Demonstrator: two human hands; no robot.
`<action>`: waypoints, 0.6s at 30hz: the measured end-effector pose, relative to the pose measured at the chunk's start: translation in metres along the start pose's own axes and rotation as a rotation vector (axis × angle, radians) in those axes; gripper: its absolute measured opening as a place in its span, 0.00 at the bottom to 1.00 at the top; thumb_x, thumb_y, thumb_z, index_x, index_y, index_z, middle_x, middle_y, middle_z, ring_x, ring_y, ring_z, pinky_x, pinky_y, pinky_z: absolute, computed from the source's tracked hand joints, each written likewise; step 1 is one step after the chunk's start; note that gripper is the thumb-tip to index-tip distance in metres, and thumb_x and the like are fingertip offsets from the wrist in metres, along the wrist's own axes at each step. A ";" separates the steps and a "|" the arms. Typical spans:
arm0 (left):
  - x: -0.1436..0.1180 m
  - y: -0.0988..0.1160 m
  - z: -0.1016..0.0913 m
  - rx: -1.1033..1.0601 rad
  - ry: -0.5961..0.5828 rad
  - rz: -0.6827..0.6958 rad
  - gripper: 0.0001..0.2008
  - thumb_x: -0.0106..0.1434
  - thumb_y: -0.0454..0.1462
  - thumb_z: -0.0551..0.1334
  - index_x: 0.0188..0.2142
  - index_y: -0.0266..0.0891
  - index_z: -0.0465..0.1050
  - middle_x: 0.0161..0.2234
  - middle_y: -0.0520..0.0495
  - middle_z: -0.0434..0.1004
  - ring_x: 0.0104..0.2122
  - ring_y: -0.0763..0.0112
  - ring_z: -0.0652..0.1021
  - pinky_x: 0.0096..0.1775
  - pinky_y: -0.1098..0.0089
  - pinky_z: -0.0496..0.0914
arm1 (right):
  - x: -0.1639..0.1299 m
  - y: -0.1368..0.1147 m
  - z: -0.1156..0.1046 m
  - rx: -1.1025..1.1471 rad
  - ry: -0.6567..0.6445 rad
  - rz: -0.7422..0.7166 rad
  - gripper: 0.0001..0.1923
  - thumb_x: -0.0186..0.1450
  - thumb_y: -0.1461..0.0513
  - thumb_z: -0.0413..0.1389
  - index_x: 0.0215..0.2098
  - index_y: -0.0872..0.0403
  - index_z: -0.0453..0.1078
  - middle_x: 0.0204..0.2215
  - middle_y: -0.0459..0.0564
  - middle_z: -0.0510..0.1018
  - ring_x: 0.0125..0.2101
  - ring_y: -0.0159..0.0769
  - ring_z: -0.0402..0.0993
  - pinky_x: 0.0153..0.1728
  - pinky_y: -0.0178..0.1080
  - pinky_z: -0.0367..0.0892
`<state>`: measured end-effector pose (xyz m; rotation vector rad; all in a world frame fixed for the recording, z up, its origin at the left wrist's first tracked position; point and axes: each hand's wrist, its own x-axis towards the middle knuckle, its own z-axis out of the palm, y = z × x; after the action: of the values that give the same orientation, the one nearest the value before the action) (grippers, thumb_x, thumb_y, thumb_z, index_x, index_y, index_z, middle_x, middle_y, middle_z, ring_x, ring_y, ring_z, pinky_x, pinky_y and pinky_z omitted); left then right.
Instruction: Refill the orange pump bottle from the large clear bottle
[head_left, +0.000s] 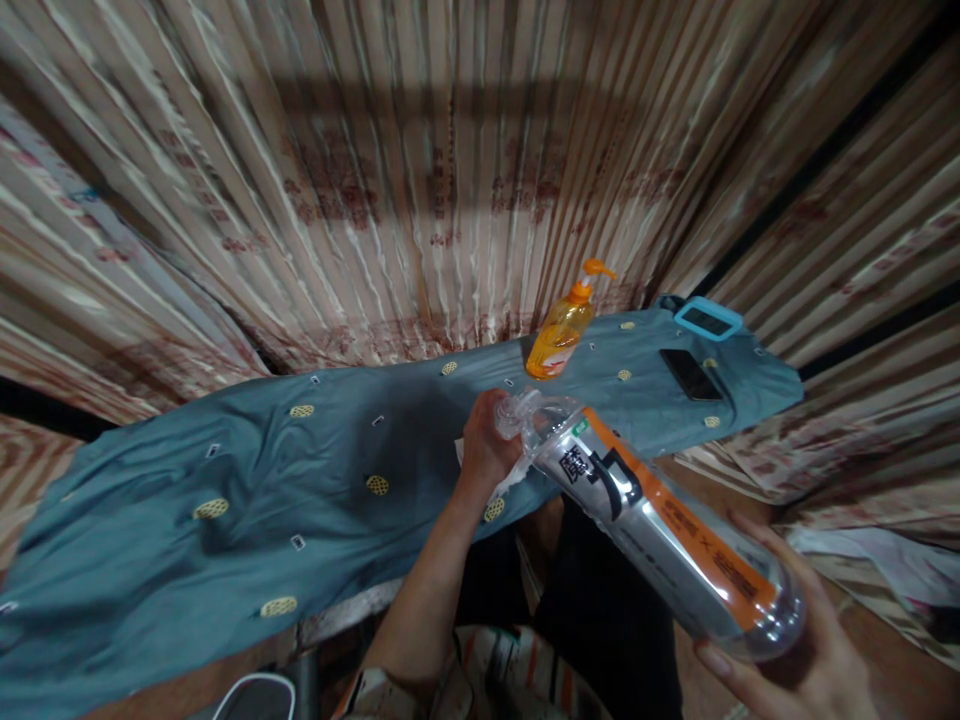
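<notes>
A large clear plastic bottle [645,510] with a silver and orange label lies tilted across my front, its neck toward the left and its base toward the lower right. My right hand [814,640] grips the base end, fingers and thumb on either side. At the neck, my left hand [491,445] is closed, with its fingers partly hidden. A white, tissue-like piece [514,480] sticks out from that hand, below the bottle's neck. Beyond the neck stands an orange pump bottle [561,335], upright and partly filled with amber liquid.
A blue-green cloth with pineapple prints [247,470] covers the long narrow table. At its right end lie a black phone [690,374] and a light-blue framed object [707,319]. Patterned curtains [450,180] hang behind and at both sides. Dark bars cross the right side.
</notes>
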<state>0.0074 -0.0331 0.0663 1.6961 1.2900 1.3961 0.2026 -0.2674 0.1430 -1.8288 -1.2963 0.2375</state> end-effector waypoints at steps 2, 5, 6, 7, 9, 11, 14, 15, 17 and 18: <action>0.000 0.000 0.000 -0.001 0.000 0.006 0.21 0.55 0.43 0.76 0.44 0.42 0.73 0.39 0.46 0.81 0.39 0.60 0.82 0.44 0.60 0.78 | 0.000 0.000 0.000 0.005 -0.003 0.011 0.45 0.63 0.36 0.62 0.69 0.51 0.63 0.64 0.57 0.72 0.63 0.56 0.72 0.65 0.52 0.68; 0.000 -0.001 0.001 0.000 0.002 0.012 0.20 0.55 0.43 0.76 0.43 0.42 0.73 0.38 0.47 0.81 0.39 0.60 0.82 0.44 0.60 0.78 | 0.000 0.001 0.000 0.003 -0.007 0.002 0.45 0.63 0.36 0.62 0.69 0.52 0.63 0.65 0.57 0.72 0.63 0.55 0.72 0.65 0.50 0.68; 0.000 -0.001 0.000 0.003 0.003 0.009 0.20 0.55 0.43 0.76 0.43 0.42 0.73 0.38 0.47 0.81 0.39 0.60 0.82 0.43 0.60 0.78 | 0.000 0.001 0.000 0.002 -0.008 -0.003 0.45 0.63 0.36 0.62 0.69 0.52 0.63 0.64 0.57 0.72 0.62 0.54 0.73 0.65 0.50 0.68; 0.000 -0.001 0.000 0.007 0.002 0.004 0.20 0.55 0.43 0.76 0.43 0.42 0.73 0.38 0.47 0.80 0.39 0.60 0.82 0.43 0.60 0.78 | 0.000 0.001 0.000 0.003 -0.007 -0.003 0.45 0.63 0.36 0.62 0.68 0.51 0.63 0.64 0.57 0.72 0.62 0.54 0.73 0.65 0.50 0.68; 0.000 0.000 0.000 0.009 -0.005 -0.005 0.20 0.55 0.43 0.76 0.43 0.42 0.73 0.38 0.47 0.80 0.39 0.60 0.82 0.43 0.60 0.78 | -0.001 0.000 0.000 0.011 -0.008 0.013 0.45 0.62 0.35 0.62 0.68 0.51 0.63 0.64 0.57 0.73 0.62 0.54 0.73 0.65 0.50 0.68; 0.000 0.000 -0.001 0.001 -0.015 -0.007 0.20 0.55 0.42 0.76 0.43 0.42 0.73 0.39 0.47 0.80 0.39 0.60 0.82 0.44 0.60 0.78 | -0.001 0.000 0.000 0.014 -0.006 0.031 0.46 0.62 0.36 0.63 0.69 0.50 0.63 0.64 0.56 0.73 0.63 0.55 0.72 0.66 0.51 0.68; 0.001 0.000 -0.001 -0.010 -0.019 -0.002 0.20 0.54 0.42 0.76 0.43 0.42 0.73 0.38 0.47 0.80 0.40 0.60 0.82 0.44 0.59 0.78 | -0.001 0.000 0.000 -0.007 -0.007 0.014 0.46 0.63 0.36 0.62 0.69 0.51 0.63 0.64 0.57 0.73 0.63 0.57 0.72 0.65 0.53 0.69; 0.001 0.000 -0.001 -0.011 -0.017 -0.002 0.20 0.54 0.42 0.76 0.42 0.42 0.73 0.38 0.47 0.80 0.40 0.60 0.82 0.44 0.59 0.78 | -0.001 0.000 0.000 -0.013 -0.007 0.007 0.45 0.63 0.36 0.62 0.69 0.51 0.63 0.63 0.57 0.73 0.62 0.57 0.73 0.64 0.53 0.70; 0.001 0.000 -0.001 -0.008 -0.010 -0.007 0.20 0.54 0.43 0.76 0.42 0.43 0.73 0.38 0.48 0.80 0.39 0.60 0.82 0.44 0.59 0.78 | -0.001 -0.002 0.000 -0.017 -0.008 -0.003 0.44 0.64 0.37 0.62 0.69 0.50 0.63 0.62 0.57 0.74 0.61 0.56 0.74 0.62 0.53 0.72; 0.001 0.000 -0.001 -0.008 -0.008 -0.010 0.20 0.54 0.43 0.76 0.42 0.43 0.73 0.38 0.48 0.80 0.39 0.60 0.82 0.44 0.59 0.78 | -0.001 -0.002 0.000 -0.017 -0.006 -0.005 0.43 0.64 0.37 0.61 0.68 0.50 0.64 0.61 0.57 0.75 0.60 0.56 0.75 0.62 0.52 0.72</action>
<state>0.0065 -0.0324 0.0670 1.6859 1.2849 1.3853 0.2007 -0.2682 0.1447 -1.8403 -1.3103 0.2303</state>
